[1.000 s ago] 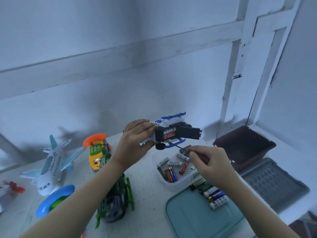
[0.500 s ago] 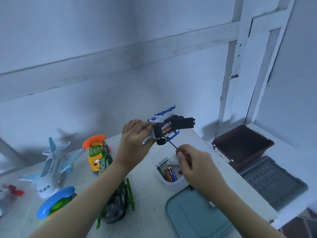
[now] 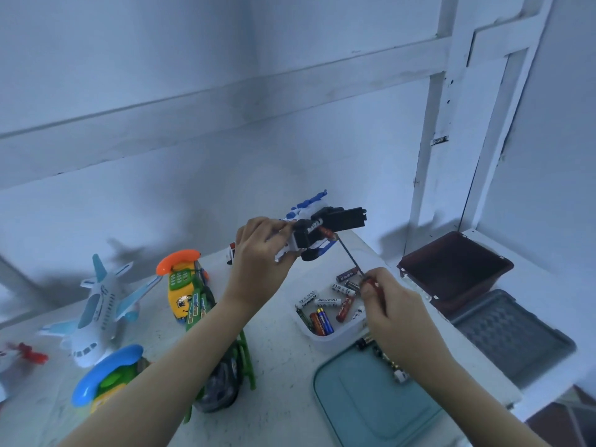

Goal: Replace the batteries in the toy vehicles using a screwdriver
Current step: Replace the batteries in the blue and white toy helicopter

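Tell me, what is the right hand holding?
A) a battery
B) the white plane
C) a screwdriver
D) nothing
C: the right hand pinches the screwdriver by its handle, with the tip raised to the toy that the left hand grips.

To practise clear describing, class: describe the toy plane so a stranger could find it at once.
Start at the white table and look to its left side, near the wall. The toy plane stands there, left of the yellow toy phone with the orange handset. It alone is white with pale blue wings and tail.
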